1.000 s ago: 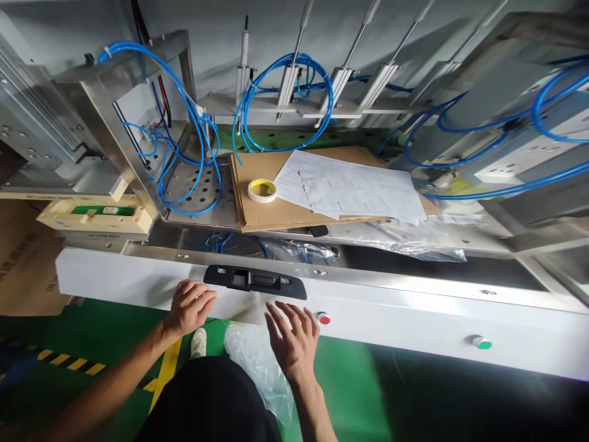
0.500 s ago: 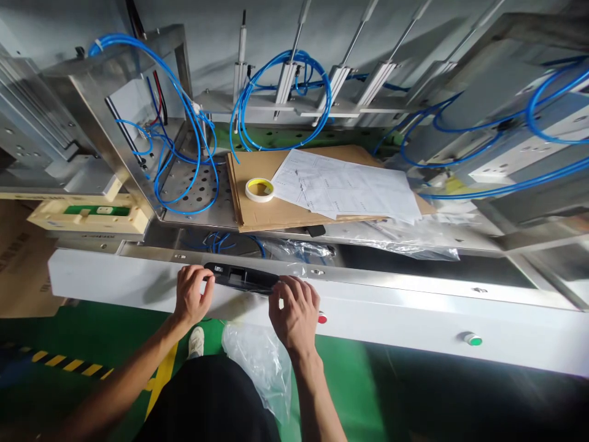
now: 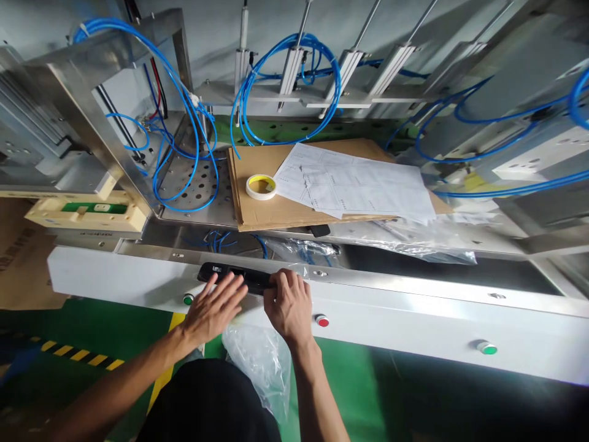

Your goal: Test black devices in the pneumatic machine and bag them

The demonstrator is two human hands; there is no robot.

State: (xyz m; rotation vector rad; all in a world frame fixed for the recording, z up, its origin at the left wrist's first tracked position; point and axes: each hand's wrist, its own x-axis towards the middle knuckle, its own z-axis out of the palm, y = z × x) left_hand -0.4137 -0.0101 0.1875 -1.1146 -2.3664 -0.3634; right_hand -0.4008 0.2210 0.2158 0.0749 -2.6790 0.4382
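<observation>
A long black part with rounded ends lies along the front edge of the white machine panel. My right hand is closed round its right end, the fingertips partly hidden. Over the lower edge of the part, near its middle, my left hand is spread with the fingers stretched out and nothing gripped. Whether those fingertips touch the part cannot be made out. Just below, a clear plastic bag hangs or lies between the panel and my legs.
Behind the panel, a cardboard sheet bears a tape roll and printed papers. Blue hoses loop around metal cylinders. A red button and green buttons stick out of the panel front. A cream fixture sits left.
My left hand has let go of the part's left end, moved right and down, and opened flat. My right hand still holds the right end. The view has shifted slightly.
</observation>
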